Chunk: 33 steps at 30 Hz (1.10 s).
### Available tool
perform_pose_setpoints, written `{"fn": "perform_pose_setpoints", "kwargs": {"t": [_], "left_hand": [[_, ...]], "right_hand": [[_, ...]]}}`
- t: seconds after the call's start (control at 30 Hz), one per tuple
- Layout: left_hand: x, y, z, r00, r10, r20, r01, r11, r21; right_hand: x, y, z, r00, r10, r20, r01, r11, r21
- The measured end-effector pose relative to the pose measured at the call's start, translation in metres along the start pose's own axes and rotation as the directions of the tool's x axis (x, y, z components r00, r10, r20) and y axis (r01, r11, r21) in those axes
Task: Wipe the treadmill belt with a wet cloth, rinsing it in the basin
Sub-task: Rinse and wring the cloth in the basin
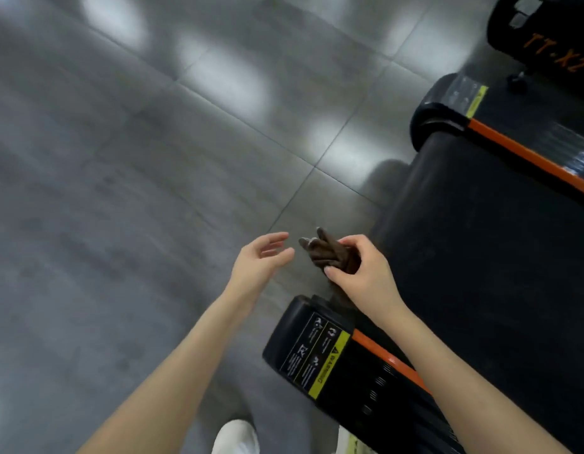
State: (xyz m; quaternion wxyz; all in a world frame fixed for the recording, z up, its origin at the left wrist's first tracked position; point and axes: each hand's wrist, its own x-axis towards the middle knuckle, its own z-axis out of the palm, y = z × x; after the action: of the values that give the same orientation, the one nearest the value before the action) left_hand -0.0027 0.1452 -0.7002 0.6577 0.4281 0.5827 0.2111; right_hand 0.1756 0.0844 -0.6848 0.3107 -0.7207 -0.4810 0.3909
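Observation:
My right hand (359, 273) grips a bunched dark brown cloth (330, 253), held in the air over the floor just off the treadmill's rear end. My left hand (261, 260) hovers a short way to the left of the cloth, fingers loosely spread and holding nothing. The black treadmill belt (487, 257) fills the right side of the view, between orange-striped side rails (526, 155). No basin is in view.
Grey tiled floor (136, 191) spans the left and centre. The near rail's end cap with a yellow warning label (316, 352) sits below my right hand. A white shoe (236, 437) shows at the bottom edge. Another black machine base (546, 37) stands at top right.

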Motion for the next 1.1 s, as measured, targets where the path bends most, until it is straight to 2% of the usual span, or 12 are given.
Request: {"fn": "perform_pose_setpoints", "kwargs": {"t": [0.1,0.17,0.3,0.4,0.53,0.77,0.9,1.1], "left_hand": [[-0.029,0.03,-0.027,0.994,0.053,0.091,-0.064,0.991,0.121],[-0.044,0.049,-0.044,0.989,0.107,0.098,-0.126,0.97,0.21],[-0.07,0.086,-0.078,0.99,0.132,-0.041,-0.107,0.92,0.378],[-0.086,0.11,-0.108,0.975,0.165,-0.15,-0.075,0.877,0.475],[-0.096,0.132,-0.168,0.964,0.143,-0.224,-0.025,0.889,0.457],[-0.123,0.178,-0.311,0.957,0.102,-0.273,0.03,0.898,0.44],[-0.142,0.206,-0.39,0.951,0.098,-0.292,0.048,0.889,0.455],[-0.151,0.242,-0.485,0.916,0.082,-0.394,0.102,0.9,0.423]], "right_hand": [[-0.007,-0.055,0.007,0.992,-0.024,0.123,0.016,0.998,0.063],[-0.008,-0.086,0.009,0.981,-0.051,0.189,0.034,0.995,0.092],[-0.007,-0.138,0.014,0.964,-0.072,0.256,0.052,0.995,0.084],[-0.007,-0.178,0.03,0.967,-0.05,0.248,0.02,0.992,0.122],[0.001,-0.23,0.07,0.972,-0.028,0.235,0.004,0.994,0.105],[0.014,-0.358,0.155,0.951,-0.086,0.298,0.107,0.993,-0.055],[0.022,-0.428,0.19,0.951,-0.12,0.285,0.166,0.975,-0.146],[0.052,-0.498,0.219,0.966,-0.077,0.246,0.129,0.971,-0.203]]}}
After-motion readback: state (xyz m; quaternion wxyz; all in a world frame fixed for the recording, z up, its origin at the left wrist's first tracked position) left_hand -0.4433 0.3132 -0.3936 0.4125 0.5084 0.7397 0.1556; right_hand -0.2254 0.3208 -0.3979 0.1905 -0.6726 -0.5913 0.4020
